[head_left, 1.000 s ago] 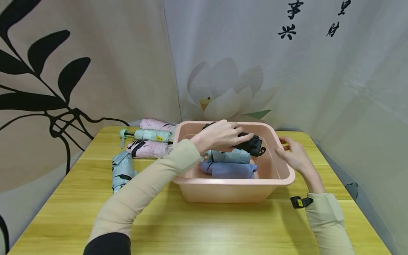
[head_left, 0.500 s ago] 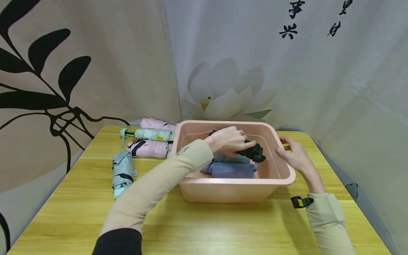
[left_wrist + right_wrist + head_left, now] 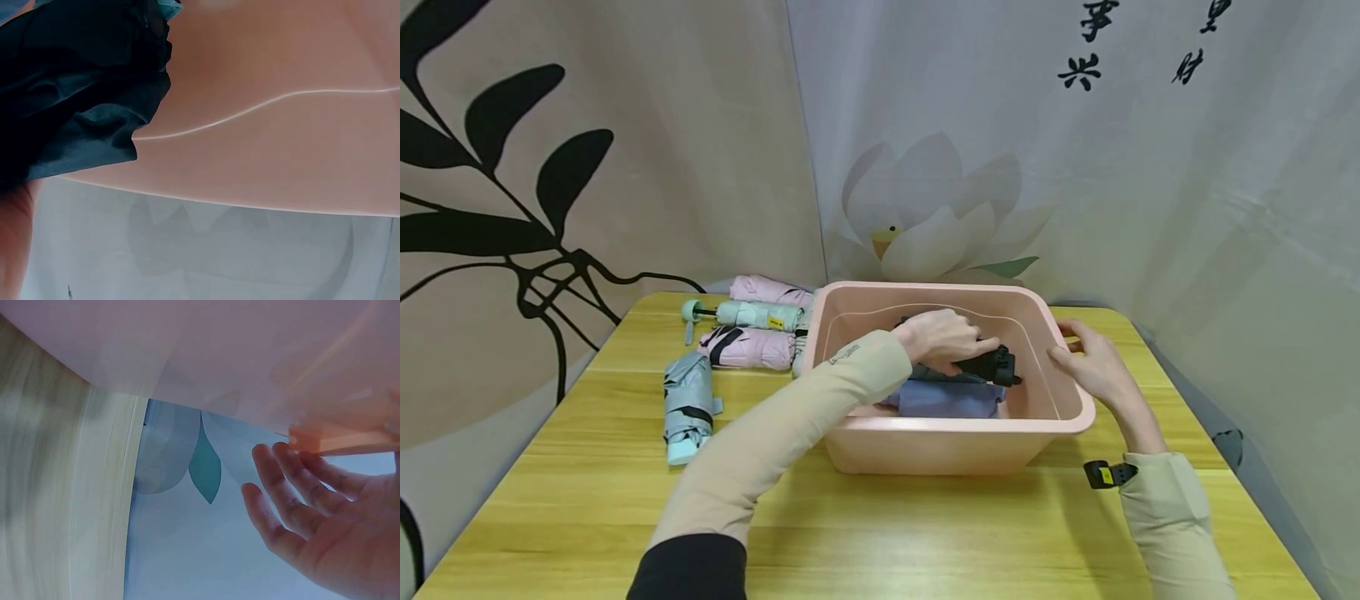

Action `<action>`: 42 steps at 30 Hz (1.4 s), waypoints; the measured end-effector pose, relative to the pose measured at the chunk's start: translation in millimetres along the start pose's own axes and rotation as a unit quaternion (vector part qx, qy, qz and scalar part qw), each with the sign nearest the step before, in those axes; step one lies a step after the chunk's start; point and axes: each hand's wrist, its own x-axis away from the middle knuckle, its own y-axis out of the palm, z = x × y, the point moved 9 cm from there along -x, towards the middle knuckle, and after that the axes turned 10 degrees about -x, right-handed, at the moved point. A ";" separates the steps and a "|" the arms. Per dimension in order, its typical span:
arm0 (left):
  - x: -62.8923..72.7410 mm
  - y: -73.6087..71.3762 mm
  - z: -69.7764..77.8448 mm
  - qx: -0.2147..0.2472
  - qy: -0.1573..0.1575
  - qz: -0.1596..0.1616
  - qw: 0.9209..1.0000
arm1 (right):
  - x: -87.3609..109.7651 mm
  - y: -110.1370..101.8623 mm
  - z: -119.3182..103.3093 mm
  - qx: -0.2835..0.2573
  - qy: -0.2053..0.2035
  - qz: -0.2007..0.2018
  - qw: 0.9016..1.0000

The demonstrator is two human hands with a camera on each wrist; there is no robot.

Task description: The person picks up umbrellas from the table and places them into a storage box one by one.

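My left hand reaches into a pink plastic basin and grips a black folded umbrella, its handle pointing right. In the left wrist view the black umbrella's fabric fills the upper left. Beneath the hand, a grey-blue folded umbrella is mostly hidden. A periwinkle-blue folded umbrella lies along the basin's near side. My right hand rests at the basin's right rim, thumb on the inner side. In the right wrist view its relaxed fingers extend outside the rim.
Left of the basin lie two pink folded umbrellas with a mint-green one between them. A light-blue umbrella lies nearer, close to my left sleeve. The wooden table meets a printed curtain behind.
My left hand has lowered the black umbrella deeper into the basin, toward the near side, over the grey-blue umbrella. My right hand has stayed at the rim.
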 end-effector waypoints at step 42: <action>131.9 -59.1 -57.9 0.180 -0.246 0.129 0.944 | 0.5 0.8 0.3 -0.011 0.000 0.001 1.000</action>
